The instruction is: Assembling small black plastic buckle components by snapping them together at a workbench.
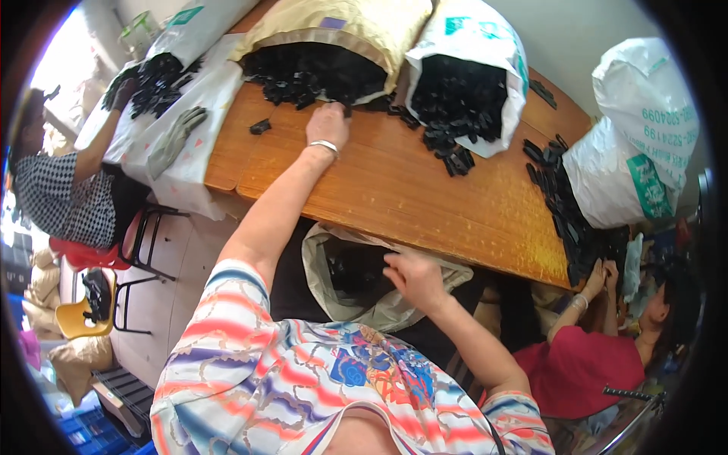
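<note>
Crowded with sacks, the long orange-brown wooden table (425, 197) fills the middle of the view. At its far edge the left hand (327, 125), a silver bangle (324, 144) on its wrist, reaches into the loose heap of small black plastic parts (315, 76) spilling from the mouth of a tan woven sack (356, 23); its fingers are buried among the pieces, so I cannot tell whether the grip is spread or pinching anything. Below the near edge of the table, the right hand (413, 277) rests on the rim of a pale crumpled plastic bag (318, 265) that hangs open in the lap with dark parts inside; its fingers curl over the rim, apparently pinching the bag's edge. One stray black piece (260, 127) lies alone left of the reaching hand. Further right a white woven sack (485, 45) spills more black parts. Other people sit at both ends.

Risk, as I judge it: pieces dragged toward the near edge could miss the bag's mouth and fall to the floor if the right hand lets the rim sag.
</note>
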Demonstrator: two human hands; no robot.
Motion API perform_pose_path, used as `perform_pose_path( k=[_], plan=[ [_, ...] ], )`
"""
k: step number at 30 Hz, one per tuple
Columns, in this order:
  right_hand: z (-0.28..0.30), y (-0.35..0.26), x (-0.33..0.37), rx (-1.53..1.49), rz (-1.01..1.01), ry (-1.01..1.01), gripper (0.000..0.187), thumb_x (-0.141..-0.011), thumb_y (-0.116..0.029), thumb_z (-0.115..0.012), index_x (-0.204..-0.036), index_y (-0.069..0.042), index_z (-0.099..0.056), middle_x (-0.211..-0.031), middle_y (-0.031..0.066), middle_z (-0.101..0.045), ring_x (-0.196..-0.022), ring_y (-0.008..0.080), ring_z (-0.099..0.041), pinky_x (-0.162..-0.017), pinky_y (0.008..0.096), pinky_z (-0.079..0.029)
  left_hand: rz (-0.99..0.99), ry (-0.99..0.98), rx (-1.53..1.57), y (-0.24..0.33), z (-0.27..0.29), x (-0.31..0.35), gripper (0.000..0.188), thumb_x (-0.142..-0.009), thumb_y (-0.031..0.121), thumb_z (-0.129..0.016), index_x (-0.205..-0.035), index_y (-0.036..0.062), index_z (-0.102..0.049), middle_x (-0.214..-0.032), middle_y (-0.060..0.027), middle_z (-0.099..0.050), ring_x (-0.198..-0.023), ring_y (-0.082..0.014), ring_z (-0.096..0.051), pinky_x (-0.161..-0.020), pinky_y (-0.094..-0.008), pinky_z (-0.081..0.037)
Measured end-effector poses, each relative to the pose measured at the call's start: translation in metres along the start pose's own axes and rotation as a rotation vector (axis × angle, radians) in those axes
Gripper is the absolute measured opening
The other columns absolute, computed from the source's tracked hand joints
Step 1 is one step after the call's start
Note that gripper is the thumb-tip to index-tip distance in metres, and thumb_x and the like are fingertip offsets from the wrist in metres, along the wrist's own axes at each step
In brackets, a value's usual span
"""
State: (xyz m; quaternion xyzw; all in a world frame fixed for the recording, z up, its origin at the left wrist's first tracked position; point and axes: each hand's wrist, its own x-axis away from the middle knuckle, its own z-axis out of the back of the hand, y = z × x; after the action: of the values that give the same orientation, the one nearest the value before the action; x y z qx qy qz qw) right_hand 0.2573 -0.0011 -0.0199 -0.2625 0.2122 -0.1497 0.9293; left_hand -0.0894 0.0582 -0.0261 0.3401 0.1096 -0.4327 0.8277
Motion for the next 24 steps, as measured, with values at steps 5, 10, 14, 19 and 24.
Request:
perform_pose_path(
  k=[5, 10, 14, 19, 24],
  plan=[
    [0.051, 0.048, -0.052, 0.12, -0.055, 0.311, 0.009, -0.082, -0.009, -0.069, -0.091, -0.005, -0.068, -0.083, 0.0144, -0.066, -0.077, 0.0327, -0.066, -0.067, 0.0404, -0.052, 0.018, -0.026, 0.134, 0.01, 0.001, 0.011, 0.024, -0.077, 0.017, -0.073, -0.098, 0.0057, -0.069, -0.097, -0.0139, -0.068, -0.096, -0.0326, -0.063, -0.084, -0.0419, -0.05],
    [0.061, 0.112, -0.085, 0.26, -0.268, 0.355, 0.014, -0.082, -0.012, -0.071, -0.093, -0.005, -0.067, -0.091, 0.0142, -0.065, -0.082, 0.0349, -0.065, -0.071, 0.0438, -0.052, -0.145, -0.16, 0.3, 0.037, 0.007, 0.043, 0.015, -0.071, 0.005, -0.074, -0.083, 0.0054, -0.065, -0.094, -0.0145, -0.059, -0.094, -0.0349, -0.058, -0.084, -0.0418, -0.05],
    [0.059, 0.123, -0.108, 0.479, -0.351, 0.33, 0.018, -0.081, -0.015, -0.074, -0.093, -0.006, -0.066, -0.093, 0.0126, -0.063, -0.083, 0.0354, -0.065, -0.071, 0.0445, -0.053, -0.334, -0.167, 0.313, 0.057, 0.014, 0.064, 0.014, -0.074, -0.001, -0.071, -0.084, 0.0014, -0.062, -0.097, -0.0154, -0.056, -0.091, -0.0356, -0.058, -0.079, -0.0407, -0.05],
    [0.057, 0.116, -0.132, 0.568, -0.441, 0.297, 0.024, -0.08, -0.018, -0.076, -0.095, -0.006, -0.061, -0.099, 0.0155, -0.061, -0.084, 0.0378, -0.065, -0.071, 0.0473, -0.054, -0.412, -0.253, 0.307, 0.066, 0.022, 0.073, 0.015, -0.075, -0.002, -0.07, -0.085, 0.0017, -0.061, -0.096, -0.0153, -0.054, -0.096, -0.0362, -0.056, -0.082, -0.0405, -0.049],
    [0.057, 0.121, -0.129, 0.533, -0.397, 0.247, 0.026, -0.079, -0.016, -0.077, -0.094, -0.005, -0.059, -0.095, 0.0164, -0.063, -0.085, 0.039, -0.065, -0.07, 0.0479, -0.054, -0.514, -0.283, 0.341, 0.079, 0.029, 0.092, 0.015, -0.076, -0.001, -0.07, -0.086, 0.0022, -0.06, -0.096, -0.0148, -0.052, -0.093, -0.0351, -0.056, -0.082, -0.0399, -0.05]
  ],
)
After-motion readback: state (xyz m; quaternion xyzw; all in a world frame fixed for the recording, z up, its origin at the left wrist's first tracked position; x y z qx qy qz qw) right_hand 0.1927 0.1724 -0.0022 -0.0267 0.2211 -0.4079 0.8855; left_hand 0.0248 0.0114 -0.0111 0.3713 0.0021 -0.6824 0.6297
